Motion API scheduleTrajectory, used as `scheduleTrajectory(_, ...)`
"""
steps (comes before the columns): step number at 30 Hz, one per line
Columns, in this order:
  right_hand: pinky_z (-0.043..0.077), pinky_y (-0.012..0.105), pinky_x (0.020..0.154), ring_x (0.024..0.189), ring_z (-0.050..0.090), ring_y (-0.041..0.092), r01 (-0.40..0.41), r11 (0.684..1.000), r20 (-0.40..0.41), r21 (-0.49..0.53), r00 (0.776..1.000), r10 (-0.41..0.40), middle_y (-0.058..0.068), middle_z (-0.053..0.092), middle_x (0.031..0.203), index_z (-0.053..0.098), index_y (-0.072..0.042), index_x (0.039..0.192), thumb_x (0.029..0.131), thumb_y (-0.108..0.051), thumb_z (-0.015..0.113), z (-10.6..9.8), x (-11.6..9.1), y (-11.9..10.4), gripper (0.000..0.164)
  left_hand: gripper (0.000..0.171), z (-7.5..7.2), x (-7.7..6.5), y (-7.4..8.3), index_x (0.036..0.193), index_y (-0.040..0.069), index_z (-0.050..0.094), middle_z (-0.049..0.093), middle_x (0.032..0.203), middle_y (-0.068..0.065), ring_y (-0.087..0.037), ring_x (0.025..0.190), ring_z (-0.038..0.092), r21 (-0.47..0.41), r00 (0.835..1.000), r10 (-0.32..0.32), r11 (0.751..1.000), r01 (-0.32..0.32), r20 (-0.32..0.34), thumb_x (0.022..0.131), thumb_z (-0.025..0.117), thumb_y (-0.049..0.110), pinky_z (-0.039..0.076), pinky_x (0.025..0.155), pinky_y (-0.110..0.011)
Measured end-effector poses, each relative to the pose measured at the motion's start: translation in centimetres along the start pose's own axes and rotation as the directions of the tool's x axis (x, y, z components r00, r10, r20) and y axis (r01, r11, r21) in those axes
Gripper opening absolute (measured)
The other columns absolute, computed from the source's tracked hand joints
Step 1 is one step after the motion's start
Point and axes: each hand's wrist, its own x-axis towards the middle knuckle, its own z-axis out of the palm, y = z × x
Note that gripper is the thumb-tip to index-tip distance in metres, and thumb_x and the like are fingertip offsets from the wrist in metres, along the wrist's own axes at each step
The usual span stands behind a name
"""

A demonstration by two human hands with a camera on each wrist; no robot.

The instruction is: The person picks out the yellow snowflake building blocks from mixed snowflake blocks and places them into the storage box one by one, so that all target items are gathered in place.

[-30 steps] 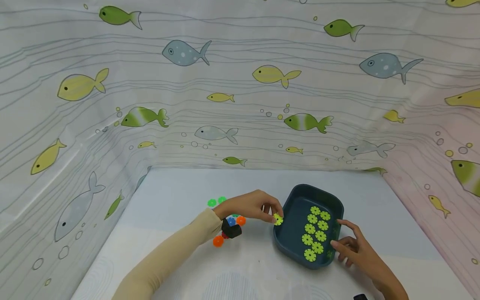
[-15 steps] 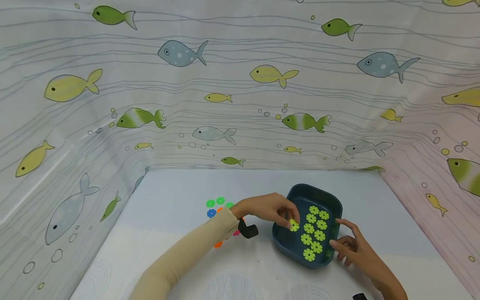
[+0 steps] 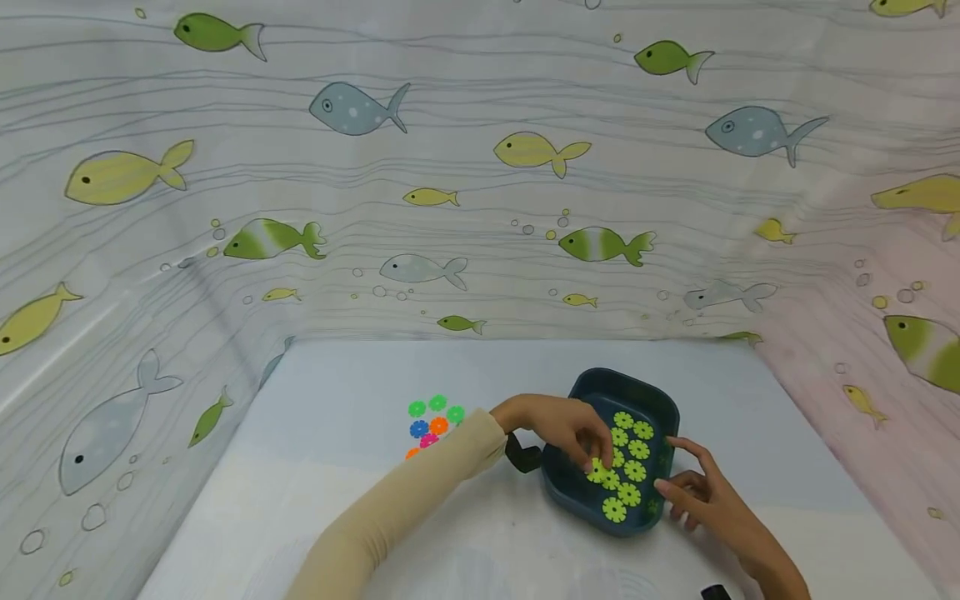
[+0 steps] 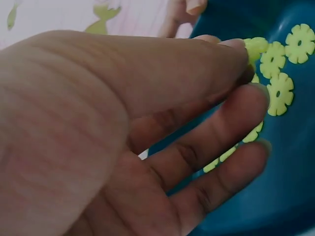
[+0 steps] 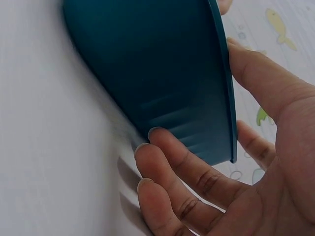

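Observation:
A dark teal plastic tray (image 3: 588,387) stands on the table with several yellow-green notched, flower-shaped discs (image 3: 615,509) lying in it in rough rows. Over the tray's left part, my left hand (image 3: 564,427) pinches one more yellow-green disc (image 4: 255,47) between thumb and fingers, close against the discs lying there. Its other fingers are loosely bent in the left wrist view. My right hand (image 3: 708,492) holds the tray's right side, thumb at the rim (image 5: 227,59) and several fingers along the outer wall. The left hand hides part of the tray floor.
Loose discs in green (image 3: 438,402), blue (image 3: 419,429), orange (image 3: 438,426) and pink (image 3: 428,440) lie on the white table (image 3: 337,392) left of the tray, partly behind the left sleeve (image 3: 420,483). A fish-printed sheet (image 3: 450,233) surrounds the table.
My left hand has carried its yellow-green disc rightward from the tray's left rim to beside the discs inside. The right hand has kept its hold on the tray. More loose coloured discs are uncovered.

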Motion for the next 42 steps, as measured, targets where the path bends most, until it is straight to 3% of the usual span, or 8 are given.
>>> scheduleTrajectory(7,0.055,0.04,0.064,0.081,0.065,0.031,0.007,1.0,0.002,0.006,1.0,-0.007,0.014,0.066,0.101,0.014,-0.03,0.16,0.101,-0.031,0.068,0.0,0.0,0.1,0.08,0.021,0.0,1.5,0.0,0.117,0.005,0.072,0.07,0.102,0.002,-0.011,0.082,0.066,-0.008,0.996,-0.015,1.0,0.015,0.087,0.096,0.071,0.002,0.057,0.074,-0.026)
scheduleTrajectory(24,0.056,0.042,0.064,0.08,0.066,0.032,0.025,1.0,0.008,0.017,1.0,-0.025,0.015,0.067,0.103,0.015,-0.029,0.159,0.1,-0.035,0.069,0.1,0.2,0.3,0.08,0.018,1.4,4.4,-1.5,0.11,0.005,0.076,0.071,0.102,0.003,-0.008,0.087,0.066,0.028,0.964,-0.155,0.988,0.152,0.216,0.093,0.074,-0.001,0.055,0.079,-0.02)
scheduleTrajectory(34,0.056,0.041,0.064,0.08,0.066,0.031,0.031,0.999,0.004,0.006,0.999,-0.031,0.015,0.067,0.102,0.015,-0.029,0.16,0.101,-0.033,0.068,0.0,0.1,0.1,0.079,0.016,1.4,4.8,-1.7,0.103,0.007,0.078,0.072,0.1,0.007,-0.005,0.088,0.064,0.116,0.96,-0.196,0.978,0.176,0.199,0.089,0.077,-0.002,0.052,0.079,-0.017)
scheduleTrajectory(42,0.056,0.041,0.065,0.081,0.066,0.031,0.028,1.0,0.012,0.006,1.0,-0.028,0.015,0.066,0.102,0.014,-0.03,0.16,0.101,-0.033,0.068,-0.1,0.1,0.1,0.079,0.019,1.6,4.7,-1.5,0.102,0.015,0.079,0.068,0.093,0.005,-0.006,0.08,0.054,0.209,0.957,-0.235,0.958,0.198,0.172,0.087,0.081,0.002,0.047,0.072,-0.017)
